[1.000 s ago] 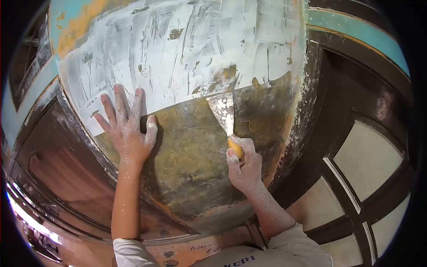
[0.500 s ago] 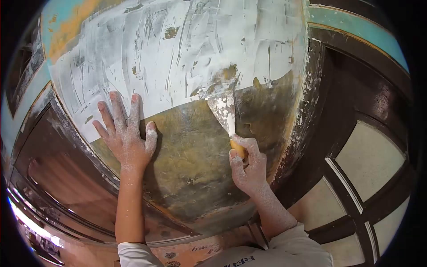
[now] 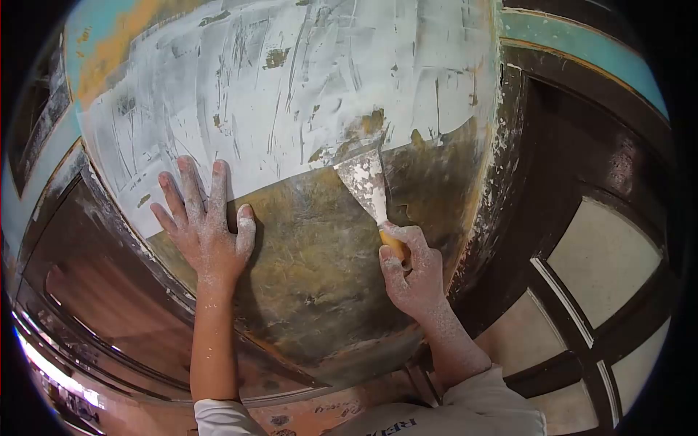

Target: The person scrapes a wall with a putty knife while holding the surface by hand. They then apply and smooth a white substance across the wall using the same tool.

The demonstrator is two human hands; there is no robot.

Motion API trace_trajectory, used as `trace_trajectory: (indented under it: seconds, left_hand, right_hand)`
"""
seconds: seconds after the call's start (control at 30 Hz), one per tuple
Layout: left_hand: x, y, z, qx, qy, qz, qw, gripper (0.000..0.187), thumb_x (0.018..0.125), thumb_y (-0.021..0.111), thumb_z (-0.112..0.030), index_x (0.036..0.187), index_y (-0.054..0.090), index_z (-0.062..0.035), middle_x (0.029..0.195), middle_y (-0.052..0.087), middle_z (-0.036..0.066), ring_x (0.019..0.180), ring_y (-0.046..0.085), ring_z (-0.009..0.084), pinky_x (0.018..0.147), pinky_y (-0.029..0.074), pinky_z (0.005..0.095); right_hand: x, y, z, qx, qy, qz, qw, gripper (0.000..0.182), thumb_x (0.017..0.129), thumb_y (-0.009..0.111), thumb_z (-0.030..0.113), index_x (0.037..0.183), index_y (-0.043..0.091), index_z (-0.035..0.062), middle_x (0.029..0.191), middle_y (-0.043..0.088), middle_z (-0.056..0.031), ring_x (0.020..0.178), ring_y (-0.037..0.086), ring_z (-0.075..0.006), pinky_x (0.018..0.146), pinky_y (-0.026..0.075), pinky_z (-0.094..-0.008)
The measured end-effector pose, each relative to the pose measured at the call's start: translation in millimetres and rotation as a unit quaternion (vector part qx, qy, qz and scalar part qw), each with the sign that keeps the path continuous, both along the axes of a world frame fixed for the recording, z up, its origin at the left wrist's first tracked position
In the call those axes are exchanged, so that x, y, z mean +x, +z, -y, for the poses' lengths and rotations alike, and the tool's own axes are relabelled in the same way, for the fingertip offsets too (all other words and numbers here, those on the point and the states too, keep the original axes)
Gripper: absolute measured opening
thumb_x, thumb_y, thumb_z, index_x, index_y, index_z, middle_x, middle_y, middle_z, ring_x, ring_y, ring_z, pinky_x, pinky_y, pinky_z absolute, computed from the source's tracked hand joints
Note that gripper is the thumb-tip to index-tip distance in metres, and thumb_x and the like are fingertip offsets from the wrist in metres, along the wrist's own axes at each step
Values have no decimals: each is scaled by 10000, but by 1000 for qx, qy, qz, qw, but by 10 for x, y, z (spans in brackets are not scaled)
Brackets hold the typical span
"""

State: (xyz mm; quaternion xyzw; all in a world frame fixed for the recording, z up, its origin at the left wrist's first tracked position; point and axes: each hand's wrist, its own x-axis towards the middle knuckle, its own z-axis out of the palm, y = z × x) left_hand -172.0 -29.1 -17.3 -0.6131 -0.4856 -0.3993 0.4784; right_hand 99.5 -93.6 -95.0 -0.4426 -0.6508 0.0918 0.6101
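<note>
My right hand (image 3: pixel 414 272) is wrapped round the yellow handle of a putty knife (image 3: pixel 366 183). White material clings in patches to its triangular blade, and the blade's wide edge lies against the wall at the lower border of the white coating (image 3: pixel 247 102). Below that border the wall surface (image 3: pixel 313 254) is mottled brown and olive. My left hand (image 3: pixel 209 225) rests flat on the wall with its fingers spread, the fingertips over the white coating and the thumb over the brown part. White dust covers both hands.
A dark-framed door with pale panels (image 3: pixel 603 254) stands on the right, past a chipped wall edge (image 3: pixel 502 167). Another dark brown door (image 3: pixel 94 269) is on the left. Turquoise paint (image 3: pixel 582 43) shows at the upper right. Bits of brown show through the white coating.
The view has shifted slightly. My right hand and the putty knife sit a little lower against the wall. My left hand keeps its place, flat and spread.
</note>
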Motion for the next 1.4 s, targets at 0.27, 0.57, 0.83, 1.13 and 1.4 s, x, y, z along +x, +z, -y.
trace_trajectory:
  seconds: [0.27, 0.57, 0.83, 1.13, 1.4]
  left_hand:
    - [1, -4, 6, -2, 1, 0, 1000, 717, 806, 616, -290, 1498, 452, -203, 1632, 230, 163, 1510, 125, 425, 1149, 97, 661]
    - [-3, -8, -1, 0, -1, -5, 1000, 718, 811, 612, -298, 1503, 444, -203, 1634, 220, 169, 1509, 118, 432, 1149, 89, 661]
    - [8, -23, 7, -17, 0, 4, 1000, 706, 801, 625, -306, 1482, 476, -194, 1632, 227, 167, 1514, 106, 426, 1158, 67, 651]
    - [0, -27, 4, -14, -2, 4, 1000, 724, 800, 624, -326, 1492, 460, -195, 1631, 226, 171, 1514, 105, 424, 1156, 56, 657]
    - [2, -51, -6, -8, -5, 4, 1000, 729, 793, 629, -318, 1493, 461, -197, 1634, 220, 166, 1516, 103, 420, 1155, 59, 658]
  right_hand:
    - [57, 118, 25, 15, -12, 28, 999, 297, 932, 622, 175, 1217, 594, 99, 898, 690, -119, 662, 679, -232, 631, 526, -322]
    - [87, 208, 18, 43, -10, 42, 998, 272, 930, 621, 166, 1192, 608, 96, 973, 713, -114, 678, 689, -225, 647, 536, -307]
    - [80, 243, 33, 44, -8, 49, 998, 272, 911, 638, 151, 1176, 618, 91, 978, 713, -118, 662, 685, -224, 645, 537, -305]
    - [63, 299, 77, 50, -8, 62, 997, 272, 921, 623, 166, 1185, 627, 100, 875, 708, -127, 672, 698, -229, 635, 537, -315]
    - [37, 308, 98, 16, -9, 75, 997, 270, 923, 625, 173, 1184, 629, 101, 883, 713, -132, 665, 697, -225, 626, 537, -322]
